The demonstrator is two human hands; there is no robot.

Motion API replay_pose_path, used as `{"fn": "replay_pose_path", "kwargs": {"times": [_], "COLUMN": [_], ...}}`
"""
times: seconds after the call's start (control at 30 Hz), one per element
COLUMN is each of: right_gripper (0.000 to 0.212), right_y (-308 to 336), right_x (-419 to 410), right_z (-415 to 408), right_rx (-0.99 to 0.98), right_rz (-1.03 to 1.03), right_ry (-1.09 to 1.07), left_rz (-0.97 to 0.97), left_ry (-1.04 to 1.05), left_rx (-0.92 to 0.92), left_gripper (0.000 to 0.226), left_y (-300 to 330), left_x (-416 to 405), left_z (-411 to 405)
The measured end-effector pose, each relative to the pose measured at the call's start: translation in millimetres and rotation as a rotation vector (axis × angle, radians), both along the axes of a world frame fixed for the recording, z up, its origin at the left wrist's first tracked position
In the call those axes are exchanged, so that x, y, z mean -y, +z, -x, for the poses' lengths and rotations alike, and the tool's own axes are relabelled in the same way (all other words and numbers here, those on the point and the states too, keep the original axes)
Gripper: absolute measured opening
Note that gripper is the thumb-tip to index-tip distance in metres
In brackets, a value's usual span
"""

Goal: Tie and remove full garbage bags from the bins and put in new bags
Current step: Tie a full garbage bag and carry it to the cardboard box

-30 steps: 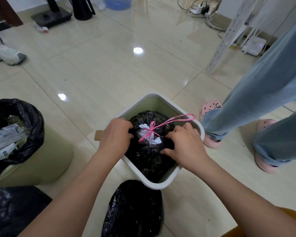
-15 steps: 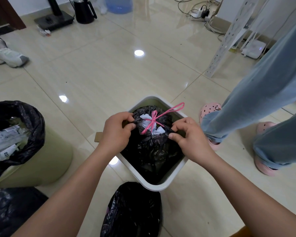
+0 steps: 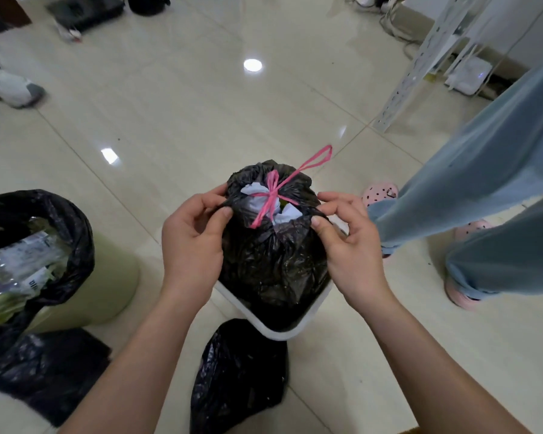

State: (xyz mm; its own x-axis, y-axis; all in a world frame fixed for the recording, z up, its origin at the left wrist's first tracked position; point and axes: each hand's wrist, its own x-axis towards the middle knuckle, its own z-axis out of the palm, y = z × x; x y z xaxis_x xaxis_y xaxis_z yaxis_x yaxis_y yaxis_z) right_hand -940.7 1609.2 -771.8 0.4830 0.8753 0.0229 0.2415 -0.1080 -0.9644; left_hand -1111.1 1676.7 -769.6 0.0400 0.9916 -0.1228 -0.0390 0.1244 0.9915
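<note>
Head view: you look down on a white bin [image 3: 273, 327] on the tiled floor [image 3: 176, 114]; every place below is given from that bin.
Full bag: the black garbage bag [image 3: 273, 255] sits partly in the bin, its upper half above the rim, its neck tied with a pink drawstring [image 3: 271, 195] whose loop points away from you and to the right. White paper [image 3: 257, 198] shows at the neck.
Left hand: your left hand [image 3: 192, 233] is pinched shut on the bag's plastic at the left of the knot, thumb and fingers together.
Right hand: your right hand [image 3: 345, 236] is pinched shut on the bag's rim at the right of the knot.
Step in hand: as I judge it, the tying is done and you are on the lift-out of this bag.
Next move: raise it straight up until the bottom clears the rim, then set it aside; the thin plastic may stretch or tear under the pinches, so a grip on the drawstring may serve better.
Near side of the bin: another black bag [image 3: 239, 377] lies on the floor touching the rim nearest you.
Left of the bin: a green bin [image 3: 107, 277] with an open black liner, full of rubbish, is not yet tied; dark plastic [image 3: 44, 364] lies on the floor in front of it.
Right of the bin: a second person's legs in blue trousers [image 3: 483, 195] and pink clogs [image 3: 380, 192] stand just beside it, crowding that side.
Free way: the floor beyond the bin looks the easiest place to swing the bag.
</note>
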Motion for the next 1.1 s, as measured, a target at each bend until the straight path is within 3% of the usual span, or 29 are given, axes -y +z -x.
{"fn": "replay_pose_path", "kwargs": {"times": [0.13, 0.23, 0.53, 0.67, 0.83, 1.1], "right_gripper": [0.022, 0.029, 0.019, 0.025, 0.016, 0.012], "right_y": [47, 91, 226, 278, 338, 436], "right_x": [-2, 0, 61, 124, 224, 407], "right_z": [11, 12, 13, 14, 27, 70], "right_rx": [-0.038, -0.068, -0.088, -0.137, -0.147, -0.180], "right_rz": [-0.081, -0.075, 0.013, 0.061, 0.117, 0.115], "right_ry": [-0.085, -0.122, -0.146, -0.224, -0.420, -0.801], "left_rz": [0.018, 0.044, 0.064, 0.077, 0.125, 0.201], "left_ry": [0.035, 0.056, 0.018, -0.092, -0.253, -0.653], "left_rx": [0.113, 0.162, 0.161, 0.116, 0.080, 0.031], "left_gripper": [0.046, 0.044, 0.045, 0.045, 0.046, 0.036], "left_y": [48, 92, 227, 281, 334, 421], "left_x": [3, 8, 61, 112, 187, 324], "left_z": [2, 0, 0, 0, 0, -4]}}
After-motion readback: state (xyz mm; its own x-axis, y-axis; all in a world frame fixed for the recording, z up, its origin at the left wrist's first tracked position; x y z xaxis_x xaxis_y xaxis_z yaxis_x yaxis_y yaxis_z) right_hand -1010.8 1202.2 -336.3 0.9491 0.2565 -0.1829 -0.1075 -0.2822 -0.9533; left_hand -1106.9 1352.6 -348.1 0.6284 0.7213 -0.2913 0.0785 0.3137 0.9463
